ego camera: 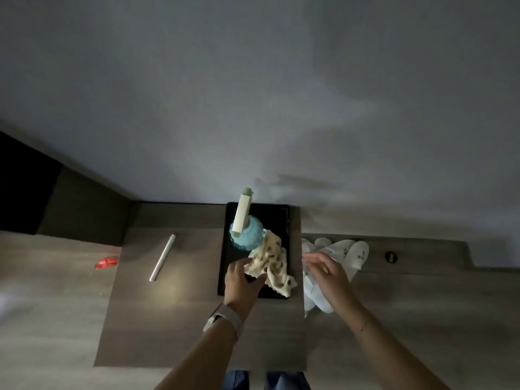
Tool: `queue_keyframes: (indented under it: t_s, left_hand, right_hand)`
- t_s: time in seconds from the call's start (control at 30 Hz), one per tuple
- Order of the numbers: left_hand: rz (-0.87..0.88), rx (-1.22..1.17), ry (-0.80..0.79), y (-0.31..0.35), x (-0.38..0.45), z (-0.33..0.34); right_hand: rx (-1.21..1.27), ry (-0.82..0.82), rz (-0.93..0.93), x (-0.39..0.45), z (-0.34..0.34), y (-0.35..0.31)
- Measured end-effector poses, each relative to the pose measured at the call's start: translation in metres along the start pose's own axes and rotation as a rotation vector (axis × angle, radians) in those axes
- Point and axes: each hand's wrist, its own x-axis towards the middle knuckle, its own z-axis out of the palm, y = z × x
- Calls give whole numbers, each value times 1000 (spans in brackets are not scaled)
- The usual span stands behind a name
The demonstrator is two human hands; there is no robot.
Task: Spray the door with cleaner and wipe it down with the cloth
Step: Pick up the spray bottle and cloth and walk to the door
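Dim light falls over a grey-brown wooden counter [174, 319] that fills the lower half of the frame, with a pale grey wall [253, 94] above it. Near the centre sits a flat black rectangular tray [277, 218], and on it stands a teal ribbed spray bottle [249, 237] with a cream trigger head. Just right of the bottle lies a crumpled cream cloth with dark spots [271, 263], still on the tray. The left hand [242, 282], a watch on its wrist, has its fingers [239, 266] pinched on the cloth's near edge. The right hand [327, 273] hovers beside the tray over white slippers [349, 257], fingers loosely spread, gripping nothing. A white pen-like stick [162, 257] lies at centre left.
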Motion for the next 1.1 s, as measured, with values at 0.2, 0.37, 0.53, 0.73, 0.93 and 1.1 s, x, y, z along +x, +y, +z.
queue_keyframes:
  t_s: [0.2,0.37,0.53,0.73,0.93,1.1]
  left_hand:
    - [-142,381,133,7,18,39]
    - [-63,165,215,-8,18,2]
    - [-131,-577,315,-17,0,-64]
    - [-264,-897,139,-22,19,-111]
    - [-280,-878,8,-20,31,-137]
    - [-212,-880,-70,-11,23,-159]
  right_hand:
    - [1,-6,-17,18,20,26]
    - [-85,50,-137,15,26,18]
    - [-180,28,-360,25,61,-11]
    - [-94,2,-512,48,130,-63]
    - [1,222,-541,58,161,-74]
    - [48,268,-435,48,164,-80]
